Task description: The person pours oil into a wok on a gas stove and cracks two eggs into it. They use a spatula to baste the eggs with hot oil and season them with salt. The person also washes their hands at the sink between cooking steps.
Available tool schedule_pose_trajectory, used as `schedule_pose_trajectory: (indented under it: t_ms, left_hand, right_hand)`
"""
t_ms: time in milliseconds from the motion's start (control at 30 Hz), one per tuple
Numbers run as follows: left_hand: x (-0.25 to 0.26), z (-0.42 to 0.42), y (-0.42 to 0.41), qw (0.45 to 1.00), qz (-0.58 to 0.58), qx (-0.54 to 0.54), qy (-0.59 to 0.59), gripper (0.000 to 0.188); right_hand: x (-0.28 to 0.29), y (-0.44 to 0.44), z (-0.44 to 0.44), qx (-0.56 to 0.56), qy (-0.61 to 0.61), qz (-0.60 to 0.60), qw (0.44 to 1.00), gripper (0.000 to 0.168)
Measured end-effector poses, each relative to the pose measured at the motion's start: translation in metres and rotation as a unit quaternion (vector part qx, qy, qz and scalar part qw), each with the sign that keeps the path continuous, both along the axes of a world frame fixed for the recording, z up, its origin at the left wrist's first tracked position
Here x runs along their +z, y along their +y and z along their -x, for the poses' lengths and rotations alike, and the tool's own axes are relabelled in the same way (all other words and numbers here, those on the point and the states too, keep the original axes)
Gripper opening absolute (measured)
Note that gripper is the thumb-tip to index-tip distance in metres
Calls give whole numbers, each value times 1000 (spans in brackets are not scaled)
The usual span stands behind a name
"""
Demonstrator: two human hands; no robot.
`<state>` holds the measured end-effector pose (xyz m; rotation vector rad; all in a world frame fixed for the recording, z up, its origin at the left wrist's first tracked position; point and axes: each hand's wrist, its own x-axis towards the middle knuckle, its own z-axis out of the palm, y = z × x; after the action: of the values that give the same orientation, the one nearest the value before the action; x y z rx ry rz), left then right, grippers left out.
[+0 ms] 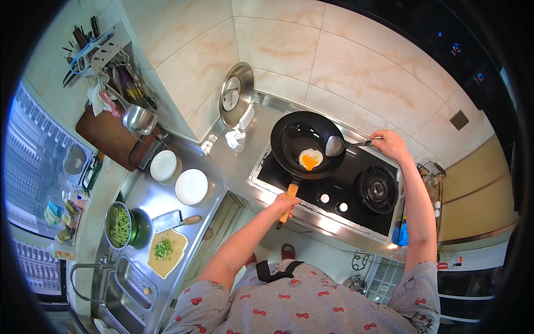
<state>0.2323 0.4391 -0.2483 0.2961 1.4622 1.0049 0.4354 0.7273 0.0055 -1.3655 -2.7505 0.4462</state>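
Observation:
A black wok [292, 156] sits over the left burner of a gas hob [308, 194]. My left hand [285, 206] is closed around its wooden handle [292, 191]. One egg [311, 159] lies in the wok, its white set around an orange yolk that has spread out. My right hand [389, 143] grips the end of a metal ladle [334, 146] from the right. The ladle's bowl is inside the wok, up against the right side, to the upper right of the egg.
A bare burner [378, 189] is on the hob's right. A steel lid [238, 94] leans on the tiled wall. Along the left counter are two white bowls [191, 186], a cleaver [167, 221], a chopping board [177, 246] with chopped scallions, a pot of green beans [120, 225] and a sink [133, 292].

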Motion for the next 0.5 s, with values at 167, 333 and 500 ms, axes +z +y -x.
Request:
schedule_pose_trajectory:
  t_ms: [167, 333, 500]
  left_hand:
    - [-2, -1, -2, 1000, 3, -4, 7, 26]
    - [0, -2, -4, 1000, 5, 2, 16, 26]
    - [-1, -1, -4, 1000, 6, -5, 23, 27]
  right_hand:
    - [5, -9, 1, 12, 19, 17, 1000, 26]
    - [26, -22, -2, 23, 89, 85, 992, 24]
    - [30, -41, -8, 104, 80, -69, 989, 25]
